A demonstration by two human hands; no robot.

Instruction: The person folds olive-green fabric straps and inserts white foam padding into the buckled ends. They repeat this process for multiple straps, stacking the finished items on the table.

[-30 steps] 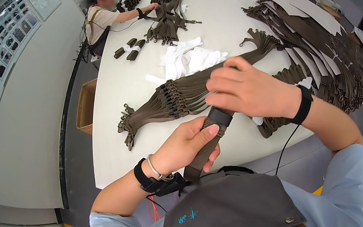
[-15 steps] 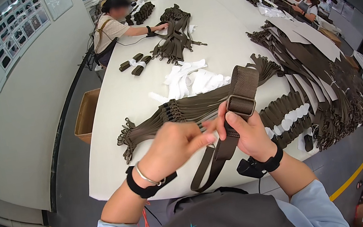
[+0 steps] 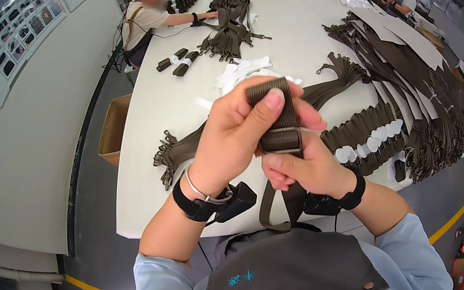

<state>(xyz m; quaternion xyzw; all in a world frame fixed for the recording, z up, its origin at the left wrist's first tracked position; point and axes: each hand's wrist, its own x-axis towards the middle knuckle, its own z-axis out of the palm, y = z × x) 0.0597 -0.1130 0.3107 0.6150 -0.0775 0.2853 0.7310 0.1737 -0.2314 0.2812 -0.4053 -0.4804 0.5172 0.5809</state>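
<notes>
Between my two hands is a brown webbing strap (image 3: 279,108) with a metal slide buckle (image 3: 281,140). My left hand (image 3: 234,123) grips the folded upper part, thumb pressed flat on the webbing above the buckle. Just under the buckle, my right hand (image 3: 305,172) is closed on the strap, fingers curled. The strap's loose end (image 3: 268,210) hangs in a loop below, at the table's near edge. Beyond my hands, a row of similar straps with hooks (image 3: 174,149) lies across the table, partly hidden by my left hand. White strips (image 3: 241,72) lie behind it.
The long white table (image 3: 151,212) carries rolled straps with white bands (image 3: 367,139) and a large strap pile (image 3: 439,121) at right. At the far left a co-worker (image 3: 145,23) reaches toward another strap heap (image 3: 231,27). A cardboard box (image 3: 115,131) stands beside the table.
My left hand has moved up and right and taken hold of the strap's upper part. My right hand has shifted down below the buckle. The upper strap end is now folded in my grip.
</notes>
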